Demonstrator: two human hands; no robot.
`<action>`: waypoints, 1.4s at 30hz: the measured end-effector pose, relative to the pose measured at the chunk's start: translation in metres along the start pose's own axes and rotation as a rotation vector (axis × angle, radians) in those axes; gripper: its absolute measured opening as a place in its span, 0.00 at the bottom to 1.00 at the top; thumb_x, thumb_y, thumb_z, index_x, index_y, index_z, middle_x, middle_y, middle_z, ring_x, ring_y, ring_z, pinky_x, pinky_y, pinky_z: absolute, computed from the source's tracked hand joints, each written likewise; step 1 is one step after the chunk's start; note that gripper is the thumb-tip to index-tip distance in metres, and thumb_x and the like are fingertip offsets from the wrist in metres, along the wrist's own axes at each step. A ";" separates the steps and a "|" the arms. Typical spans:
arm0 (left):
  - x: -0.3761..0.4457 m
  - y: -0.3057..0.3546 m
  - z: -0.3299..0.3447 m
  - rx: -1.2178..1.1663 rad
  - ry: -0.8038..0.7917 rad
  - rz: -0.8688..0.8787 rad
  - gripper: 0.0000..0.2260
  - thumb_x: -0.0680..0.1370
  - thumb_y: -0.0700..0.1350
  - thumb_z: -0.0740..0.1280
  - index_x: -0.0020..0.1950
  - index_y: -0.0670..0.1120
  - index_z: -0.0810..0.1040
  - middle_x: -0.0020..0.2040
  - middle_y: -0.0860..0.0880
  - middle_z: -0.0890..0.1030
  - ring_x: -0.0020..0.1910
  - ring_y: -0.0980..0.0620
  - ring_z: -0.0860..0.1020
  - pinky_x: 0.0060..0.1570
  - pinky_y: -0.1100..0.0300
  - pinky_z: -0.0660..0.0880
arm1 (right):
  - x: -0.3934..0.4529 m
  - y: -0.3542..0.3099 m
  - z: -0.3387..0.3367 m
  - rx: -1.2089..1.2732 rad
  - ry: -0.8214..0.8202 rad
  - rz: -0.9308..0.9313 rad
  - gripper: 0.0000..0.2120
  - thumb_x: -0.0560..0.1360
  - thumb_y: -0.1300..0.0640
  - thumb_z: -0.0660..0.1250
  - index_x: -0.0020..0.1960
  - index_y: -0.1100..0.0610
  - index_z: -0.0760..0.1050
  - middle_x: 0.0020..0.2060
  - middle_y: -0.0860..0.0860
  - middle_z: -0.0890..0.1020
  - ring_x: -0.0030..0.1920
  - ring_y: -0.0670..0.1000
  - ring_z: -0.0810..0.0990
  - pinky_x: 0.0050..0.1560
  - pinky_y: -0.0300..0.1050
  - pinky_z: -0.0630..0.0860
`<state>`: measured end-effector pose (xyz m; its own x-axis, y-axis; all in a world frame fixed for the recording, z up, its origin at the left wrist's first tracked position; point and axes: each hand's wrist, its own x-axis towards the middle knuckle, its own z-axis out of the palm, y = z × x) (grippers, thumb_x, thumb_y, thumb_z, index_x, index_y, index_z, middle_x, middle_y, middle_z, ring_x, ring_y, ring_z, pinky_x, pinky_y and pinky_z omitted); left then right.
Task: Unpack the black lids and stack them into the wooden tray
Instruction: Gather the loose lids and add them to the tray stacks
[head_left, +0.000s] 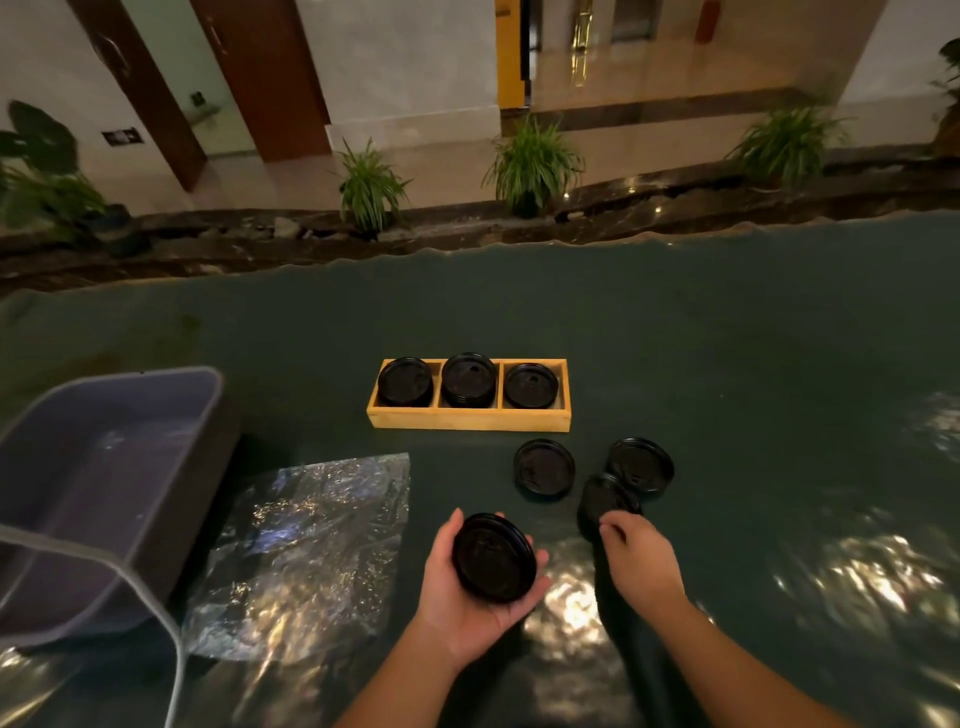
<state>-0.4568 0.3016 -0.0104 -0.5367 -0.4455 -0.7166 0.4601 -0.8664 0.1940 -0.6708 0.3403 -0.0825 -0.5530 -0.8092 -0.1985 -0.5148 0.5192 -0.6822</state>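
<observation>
— Cupped in the left hand (480, 592), what is held?
— Round, glossy black lids (493, 557), stacked. A tilted lid stack (605, 501) is pinched by the right hand (641, 564).
— And the wooden tray (467, 418)?
— Three compartments, each filled with lids, on the green tabletop (727, 338).

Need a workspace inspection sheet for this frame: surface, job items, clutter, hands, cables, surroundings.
Surface: dark green table cover, glossy with light glare.
Job's things: wooden tray with three compartments, black lids in each; two lids flat on the cover, near one and far one; a third lid pile at the right fingertips.
Clutter: clear plastic wrapper; grey bin, nothing visible inside.
Hands: left hand cups a lid stack; right hand touches the pile, grip unclear.
Cables: nothing seen.
Surroundings: potted plants, stone ledge, brown doors.
</observation>
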 end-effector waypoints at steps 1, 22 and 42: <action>0.003 -0.002 0.001 0.004 0.001 0.001 0.23 0.72 0.62 0.68 0.54 0.45 0.82 0.55 0.36 0.80 0.53 0.33 0.80 0.49 0.41 0.80 | -0.003 -0.002 -0.004 0.178 0.041 0.064 0.06 0.80 0.57 0.62 0.50 0.54 0.78 0.49 0.52 0.82 0.45 0.54 0.82 0.45 0.46 0.75; 0.036 -0.026 0.031 0.182 -0.061 -0.051 0.26 0.68 0.59 0.72 0.48 0.36 0.86 0.49 0.36 0.83 0.47 0.39 0.83 0.54 0.46 0.76 | -0.081 -0.043 -0.032 -0.082 -0.170 -0.566 0.10 0.74 0.44 0.59 0.47 0.46 0.77 0.42 0.38 0.80 0.49 0.42 0.68 0.52 0.40 0.69; 0.004 0.022 0.013 -0.059 -0.012 0.036 0.30 0.69 0.60 0.70 0.63 0.41 0.78 0.56 0.34 0.82 0.59 0.35 0.78 0.46 0.45 0.80 | 0.087 -0.001 -0.038 -0.496 -0.085 0.003 0.17 0.78 0.50 0.61 0.65 0.53 0.73 0.66 0.54 0.68 0.57 0.61 0.78 0.52 0.52 0.76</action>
<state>-0.4574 0.2777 -0.0003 -0.5273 -0.4792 -0.7017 0.5203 -0.8350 0.1793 -0.7437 0.2799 -0.0727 -0.5106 -0.8161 -0.2706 -0.7739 0.5734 -0.2690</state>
